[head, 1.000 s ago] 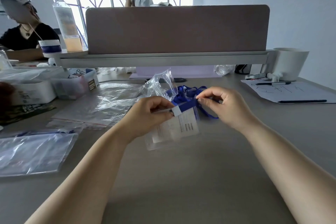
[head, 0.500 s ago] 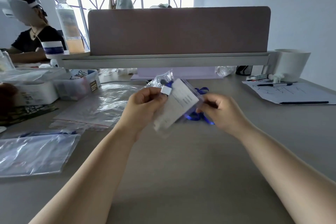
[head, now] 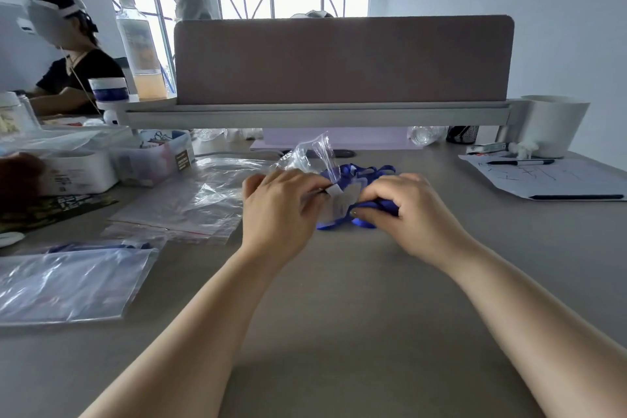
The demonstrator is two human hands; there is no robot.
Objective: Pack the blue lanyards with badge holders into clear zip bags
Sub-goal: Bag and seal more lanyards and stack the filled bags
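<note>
A clear badge holder (head: 342, 203) with a white card inside sits between my hands at the middle of the desk. My left hand (head: 283, 210) pinches its top left corner. My right hand (head: 410, 210) grips the blue lanyard (head: 364, 173) strap bunched under and behind the holder. A crumpled clear zip bag (head: 310, 154) rises just behind my left hand. It is hard to tell whether my left hand also holds that bag.
Flat clear zip bags (head: 190, 204) lie left of my hands, and a packed bag (head: 68, 282) lies at the near left. Plastic boxes (head: 81, 170) stand at far left. Papers with pens (head: 549, 176) and a white cup (head: 553, 124) are at right, below a desk divider (head: 339, 61).
Both hands have come down toward the desk with the badge holder, which went from hanging upright, to tilted up, to low between my hands. The lanyard is bunched tighter under my right hand.
</note>
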